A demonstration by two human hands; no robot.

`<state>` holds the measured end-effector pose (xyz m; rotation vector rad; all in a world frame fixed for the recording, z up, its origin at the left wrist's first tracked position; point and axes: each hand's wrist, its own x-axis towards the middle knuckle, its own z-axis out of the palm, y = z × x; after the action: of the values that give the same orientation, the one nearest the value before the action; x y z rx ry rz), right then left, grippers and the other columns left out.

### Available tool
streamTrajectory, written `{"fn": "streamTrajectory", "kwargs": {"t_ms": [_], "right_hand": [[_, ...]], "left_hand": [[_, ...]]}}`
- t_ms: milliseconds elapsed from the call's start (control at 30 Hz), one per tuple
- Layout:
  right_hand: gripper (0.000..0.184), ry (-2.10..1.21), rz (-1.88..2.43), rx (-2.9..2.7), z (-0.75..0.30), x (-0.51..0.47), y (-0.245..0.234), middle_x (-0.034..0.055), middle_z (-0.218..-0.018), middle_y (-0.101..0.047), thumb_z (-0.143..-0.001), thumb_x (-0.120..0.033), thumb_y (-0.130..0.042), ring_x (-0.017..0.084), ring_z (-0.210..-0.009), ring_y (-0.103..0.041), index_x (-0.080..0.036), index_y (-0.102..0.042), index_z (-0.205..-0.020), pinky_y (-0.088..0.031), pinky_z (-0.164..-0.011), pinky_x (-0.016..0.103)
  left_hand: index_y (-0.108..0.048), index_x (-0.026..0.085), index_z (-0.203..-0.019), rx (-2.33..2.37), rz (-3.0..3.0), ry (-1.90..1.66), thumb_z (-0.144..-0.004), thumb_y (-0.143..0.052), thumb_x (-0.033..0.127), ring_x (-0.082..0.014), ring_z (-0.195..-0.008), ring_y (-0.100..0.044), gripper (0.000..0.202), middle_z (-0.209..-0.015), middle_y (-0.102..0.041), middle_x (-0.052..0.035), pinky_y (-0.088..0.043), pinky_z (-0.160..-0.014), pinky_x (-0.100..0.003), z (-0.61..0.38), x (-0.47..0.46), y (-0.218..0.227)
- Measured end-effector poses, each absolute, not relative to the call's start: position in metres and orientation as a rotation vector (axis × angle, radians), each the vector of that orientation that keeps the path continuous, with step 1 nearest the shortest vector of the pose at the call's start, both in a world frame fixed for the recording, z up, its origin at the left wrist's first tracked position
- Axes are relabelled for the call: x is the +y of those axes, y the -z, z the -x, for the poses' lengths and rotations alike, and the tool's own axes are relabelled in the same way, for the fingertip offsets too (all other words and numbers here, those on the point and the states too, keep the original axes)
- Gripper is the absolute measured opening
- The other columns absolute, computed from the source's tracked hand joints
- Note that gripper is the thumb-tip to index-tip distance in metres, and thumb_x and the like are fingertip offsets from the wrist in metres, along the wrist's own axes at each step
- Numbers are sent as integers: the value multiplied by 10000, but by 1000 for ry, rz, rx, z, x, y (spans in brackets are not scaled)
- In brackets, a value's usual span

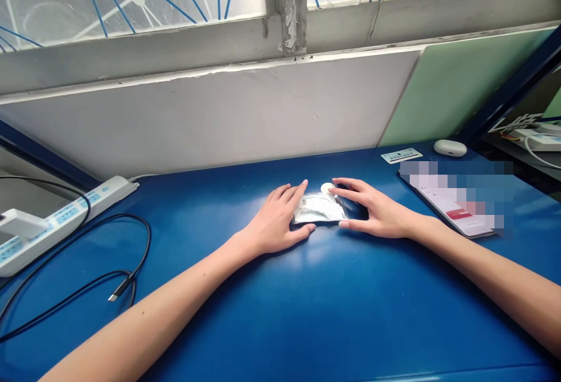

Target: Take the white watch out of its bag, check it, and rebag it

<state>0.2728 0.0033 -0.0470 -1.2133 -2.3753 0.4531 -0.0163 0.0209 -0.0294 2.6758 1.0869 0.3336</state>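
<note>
A small clear plastic packet with something white inside lies flat on the blue table. A white round disc shows at its far edge; whether it is fixed to the packet I cannot tell. My left hand rests at the packet's left side, palm down, fingers stretched and thumb along the near edge. From the right, my right hand reaches the packet with fingers spread. Its index fingertip touches or nearly touches the disc, and the thumb tip is by the packet's near right corner.
Over on the right lie a phone, partly blurred out, a printed card and a white earbud case. At the left are a white power strip and a looping black cable. A wall panel borders the table's back.
</note>
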Motion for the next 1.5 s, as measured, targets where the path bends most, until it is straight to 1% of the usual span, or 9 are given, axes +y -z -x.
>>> {"fn": "streamTrajectory", "kwargs": {"t_ms": [167, 300, 467, 633, 867, 1067, 1167, 1300, 1500], "right_hand": [[658, -437, 1135, -2357, -272, 4, 46, 155, -1491, -507, -851, -525, -684, 358, -1365, -484, -264, -540, -1438, -442, -1093, 554], [611, -373, 1038, -2373, -269, 2, 45, 133, -1396, -607, -831, -473, -726, 343, -1282, -558, -276, -587, -1392, -490, -1045, 529], [345, -215, 944, -2383, -266, 1, 43, 73, -1274, -706, -952, -271, -562, 286, -1107, -657, -311, -675, -1276, -543, -947, 493], [269, -302, 991, -2162, -262, -1, 39, 82, -1119, -773, -960, -304, -542, 269, -973, -725, -258, -752, -1123, -594, -857, 438], [237, -588, 1189, -1762, -254, -6, 41, 64, -906, -799, -874, -424, -677, 252, -792, -753, -211, -753, -943, -627, -725, 369], [391, -846, 1241, -1704, -253, -2, 43, 86, -916, -803, -884, -446, -655, 257, -765, -759, -175, -683, -1164, -636, -679, 379], [429, -659, 1248, -1901, -257, 0, 43, 90, -977, -794, -935, -394, -581, 256, -822, -753, -180, -614, -1305, -631, -741, 414], [343, -133, 1186, -2204, -267, 2, 40, 142, -1129, -746, -966, -330, -519, 293, -1053, -692, -171, -670, -1230, -574, -921, 475], [496, -82, 1135, -2439, -275, 5, 39, 176, -1388, -609, -930, -446, -584, 347, -1331, -507, -141, -608, -1322, -476, -1070, 535]], "left_hand": [[-402, 211, -1523, 1064, -2701, -283, -1047, -324, 484, -363, -1460, -299, 554, -1557, -417, -121, -277, -1181, -553, 17, 23, 30], [-396, 235, -1524, 1045, -2715, -279, -1059, -303, 470, -347, -1467, -299, 529, -1564, -421, -80, -262, -1190, -551, 18, 25, 31], [-365, 214, -1535, 1018, -2717, -262, -1057, -297, 478, -349, -1480, -295, 551, -1567, -416, -96, -226, -1204, -563, 17, 23, 28], [-151, 162, -1591, 987, -2646, -480, -1033, -390, 470, -338, -1458, -354, 680, -1583, -351, -192, -332, -1168, -535, 18, 22, 31], [152, 244, -1574, 840, -2658, -846, -931, -622, 363, -355, -1355, -493, 1014, -1592, -278, -248, -466, -1055, -551, 17, 21, 45], [-215, 250, -1531, 899, -2629, -806, -887, -688, 345, -319, -1374, -471, 805, -1516, -407, -169, -442, -1111, -505, 15, 21, 38], [-379, 201, -1439, 884, -2589, -677, -840, -748, 393, -311, -1318, -517, 728, -1422, -508, -168, -459, -1097, -477, 15, 23, 34], [-483, 180, -1364, 911, -2585, -578, -792, -777, 488, -355, -1336, -481, 714, -1365, -571, -168, -422, -1111, -525, 15, 26, 32], [-516, 196, -1380, 920, -2699, -442, -853, -667, 617, -356, -1338, -466, 691, -1395, -553, -165, -395, -1109, -529, 20, 30, 27]]}}
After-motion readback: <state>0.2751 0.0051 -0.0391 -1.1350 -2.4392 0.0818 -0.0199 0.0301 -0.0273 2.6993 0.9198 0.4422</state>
